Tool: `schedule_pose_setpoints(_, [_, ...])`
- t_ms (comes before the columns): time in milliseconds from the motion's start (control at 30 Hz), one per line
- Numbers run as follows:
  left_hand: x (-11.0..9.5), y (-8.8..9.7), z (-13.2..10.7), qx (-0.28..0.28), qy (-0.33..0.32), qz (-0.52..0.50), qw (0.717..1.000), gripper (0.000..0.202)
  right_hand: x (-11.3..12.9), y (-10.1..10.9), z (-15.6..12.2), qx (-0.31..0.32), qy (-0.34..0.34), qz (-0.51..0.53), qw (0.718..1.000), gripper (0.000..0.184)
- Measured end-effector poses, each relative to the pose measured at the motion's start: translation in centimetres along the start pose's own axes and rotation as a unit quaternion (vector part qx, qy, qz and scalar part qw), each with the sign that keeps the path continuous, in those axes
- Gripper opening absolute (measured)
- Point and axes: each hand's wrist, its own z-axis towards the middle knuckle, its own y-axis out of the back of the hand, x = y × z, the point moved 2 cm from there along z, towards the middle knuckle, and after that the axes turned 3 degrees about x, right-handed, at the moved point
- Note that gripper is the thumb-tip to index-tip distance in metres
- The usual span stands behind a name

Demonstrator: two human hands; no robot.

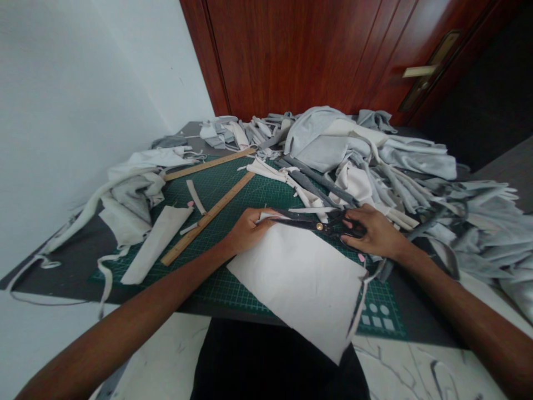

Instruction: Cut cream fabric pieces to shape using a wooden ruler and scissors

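My right hand (372,230) grips a pair of black scissors (320,226), its fingers through the handles. The blades point left and lie along the far edge of a pale piece of fabric (297,272). At that piece's far left corner, my left hand (251,230) pinches the cloth, close to the blade tips. The fabric spreads over the green cutting mat (258,194) and hangs past the table's near edge. A thin pale strip (312,210) lies just beyond the blades.
Two wooden rulers (208,219) lie on the mat's left side, near a cut fabric strip (156,244). Heaped grey and white cloth (320,139) covers the back and right of the table. More cloth (133,194) sits at left. Behind stands a wooden door (291,55).
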Motion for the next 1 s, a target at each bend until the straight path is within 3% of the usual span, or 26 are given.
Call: schedule_pose_setpoints(1000, [-0.43, -0.06, -0.01, -0.001, 0.023, -0.002, 1.0, 0.045, -0.03, 0.53, -0.21, 0.014, -0.03, -0.011, 0.999, 0.029])
